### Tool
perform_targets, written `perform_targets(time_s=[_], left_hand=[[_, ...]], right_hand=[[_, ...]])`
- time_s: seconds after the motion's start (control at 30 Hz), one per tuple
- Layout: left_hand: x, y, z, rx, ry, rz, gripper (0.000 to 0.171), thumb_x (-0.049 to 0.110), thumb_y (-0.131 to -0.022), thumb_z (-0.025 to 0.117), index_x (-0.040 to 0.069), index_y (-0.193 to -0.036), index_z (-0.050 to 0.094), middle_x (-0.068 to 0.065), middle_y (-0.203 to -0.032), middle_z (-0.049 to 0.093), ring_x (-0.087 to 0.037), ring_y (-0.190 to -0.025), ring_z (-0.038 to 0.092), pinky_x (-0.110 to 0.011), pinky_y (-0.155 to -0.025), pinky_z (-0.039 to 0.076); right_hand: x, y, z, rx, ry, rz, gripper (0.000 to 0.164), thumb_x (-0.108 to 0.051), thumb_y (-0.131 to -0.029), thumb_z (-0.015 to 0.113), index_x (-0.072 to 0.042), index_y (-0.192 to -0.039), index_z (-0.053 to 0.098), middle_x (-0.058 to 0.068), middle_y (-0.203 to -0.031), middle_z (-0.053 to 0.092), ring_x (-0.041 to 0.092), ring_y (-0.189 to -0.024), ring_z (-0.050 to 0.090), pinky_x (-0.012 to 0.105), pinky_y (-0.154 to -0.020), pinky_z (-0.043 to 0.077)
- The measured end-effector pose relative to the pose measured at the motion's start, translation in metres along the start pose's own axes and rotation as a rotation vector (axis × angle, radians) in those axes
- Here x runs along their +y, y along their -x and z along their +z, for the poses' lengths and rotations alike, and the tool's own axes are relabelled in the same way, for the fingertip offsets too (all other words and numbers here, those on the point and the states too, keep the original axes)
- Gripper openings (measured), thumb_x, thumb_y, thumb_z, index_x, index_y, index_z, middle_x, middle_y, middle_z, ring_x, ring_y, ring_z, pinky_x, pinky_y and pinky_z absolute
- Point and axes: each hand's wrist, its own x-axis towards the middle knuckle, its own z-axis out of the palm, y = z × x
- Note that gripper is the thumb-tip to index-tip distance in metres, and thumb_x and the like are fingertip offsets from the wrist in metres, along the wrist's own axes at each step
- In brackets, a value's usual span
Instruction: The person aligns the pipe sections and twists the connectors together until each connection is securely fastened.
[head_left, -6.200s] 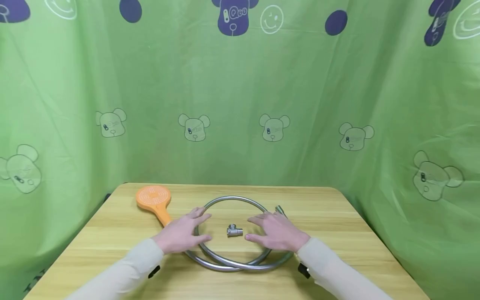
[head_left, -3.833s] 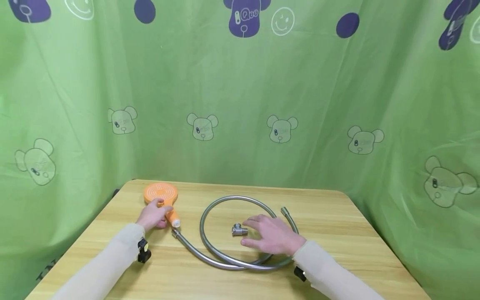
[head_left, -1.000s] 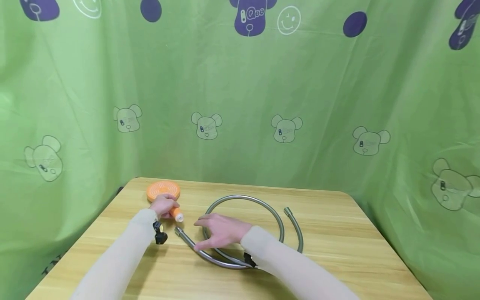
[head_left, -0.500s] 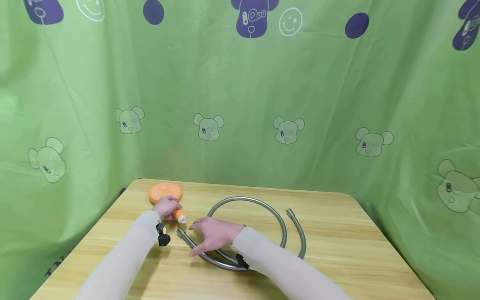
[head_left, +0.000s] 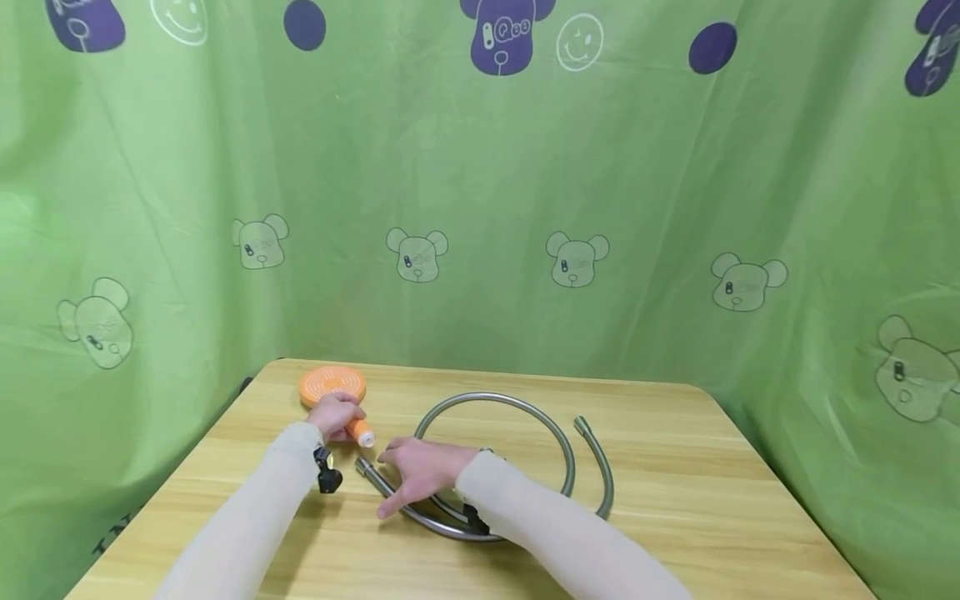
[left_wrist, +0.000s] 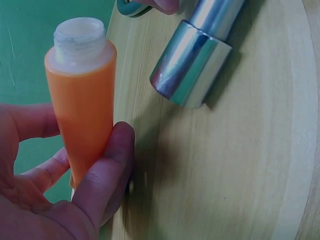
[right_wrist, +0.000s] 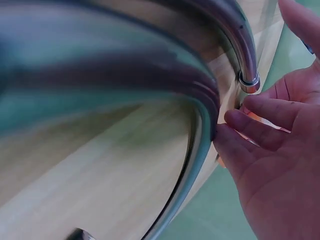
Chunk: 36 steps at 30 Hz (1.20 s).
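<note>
On the left of the table, the left hand is holding the orange shower head by its handle, probably so the white tip is sticking out free near the hose, while the right hand is reaching over, fingers loose, gripping nothing.

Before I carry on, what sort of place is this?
Probably a makeshift recording booth rather than a bathroom: a green cartoon-print curtain hangs on three sides of a wooden table, and the metal hose lies unattached there.
</note>
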Motion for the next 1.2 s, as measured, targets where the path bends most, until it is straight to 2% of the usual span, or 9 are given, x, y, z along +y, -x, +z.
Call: perform_targets(time_s=[0.2, 0.37, 0.47, 0.57, 0.67, 0.87, 1.2], left_hand=[[0.0, -0.001, -0.001, -0.005, -0.007, -0.008, 0.05, 0.005, -0.09, 0.062, -0.006, -0.137, 0.049, -0.026, -0.117, 0.059, -0.022, -0.081, 0.064, -0.031, -0.067, 0.061], [0.004, 0.002, 0.0, -0.009, -0.013, -0.015, 0.051, 0.005, -0.089, 0.061, -0.006, -0.138, 0.049, -0.024, -0.116, 0.059, -0.021, -0.081, 0.063, -0.031, -0.067, 0.06], [0.005, 0.002, -0.001, -0.014, -0.012, -0.013, 0.051, 0.004, -0.089, 0.061, -0.007, -0.138, 0.048, -0.024, -0.115, 0.059, -0.021, -0.081, 0.063, -0.031, -0.068, 0.06], [0.005, 0.001, -0.001, -0.014, -0.014, -0.015, 0.051, 0.004, -0.089, 0.061, -0.007, -0.138, 0.049, -0.024, -0.114, 0.059, -0.021, -0.081, 0.063, -0.031, -0.067, 0.06], [0.004, 0.001, -0.001, -0.013, -0.016, -0.018, 0.052, 0.005, -0.089, 0.061, -0.006, -0.138, 0.049, -0.023, -0.115, 0.059, -0.02, -0.081, 0.063, -0.03, -0.067, 0.06], [0.006, 0.002, -0.001, -0.021, -0.009, -0.014, 0.053, 0.004, -0.089, 0.06, -0.007, -0.139, 0.047, -0.022, -0.113, 0.058, -0.02, -0.08, 0.062, -0.03, -0.067, 0.061], [0.006, 0.005, 0.001, -0.03, -0.009, -0.024, 0.052, 0.004, -0.09, 0.059, -0.007, -0.139, 0.045, -0.023, -0.115, 0.056, -0.02, -0.081, 0.061, -0.029, -0.066, 0.06]], right_hand=[[-0.003, -0.004, -0.004, -0.037, 0.014, 0.015, 0.09, -0.065, -0.076, 0.077, -0.011, -0.143, 0.055, 0.006, -0.136, 0.061, 0.014, -0.114, 0.061, 0.028, -0.099, 0.051], [-0.005, -0.009, -0.005, -0.048, 0.019, 0.03, 0.083, -0.063, -0.075, 0.079, -0.01, -0.137, 0.061, 0.004, -0.126, 0.063, 0.009, -0.096, 0.061, 0.023, -0.087, 0.053], [-0.006, -0.01, -0.004, -0.052, 0.026, 0.036, 0.069, -0.062, -0.075, 0.08, -0.01, -0.12, 0.069, 0.0, -0.115, 0.063, 0.007, -0.083, 0.058, 0.021, -0.074, 0.052], [-0.007, -0.011, -0.003, -0.049, 0.043, 0.029, 0.055, -0.061, -0.075, 0.081, -0.013, -0.099, 0.07, -0.002, -0.105, 0.059, 0.006, -0.074, 0.054, 0.019, -0.065, 0.048], [-0.008, -0.013, -0.002, -0.041, 0.066, 0.019, 0.05, -0.059, -0.074, 0.082, -0.014, -0.089, 0.067, -0.002, -0.1, 0.058, 0.006, -0.072, 0.053, 0.018, -0.063, 0.046], [-0.008, -0.015, 0.001, -0.033, 0.129, 0.007, 0.046, -0.058, -0.073, 0.083, -0.017, -0.082, 0.064, -0.004, -0.097, 0.056, 0.007, -0.076, 0.051, 0.019, -0.065, 0.045], [-0.009, -0.016, 0.004, -0.027, 0.172, -0.019, 0.046, -0.054, -0.075, 0.084, -0.016, -0.091, 0.064, -0.003, -0.1, 0.055, 0.007, -0.082, 0.049, 0.019, -0.07, 0.045]])
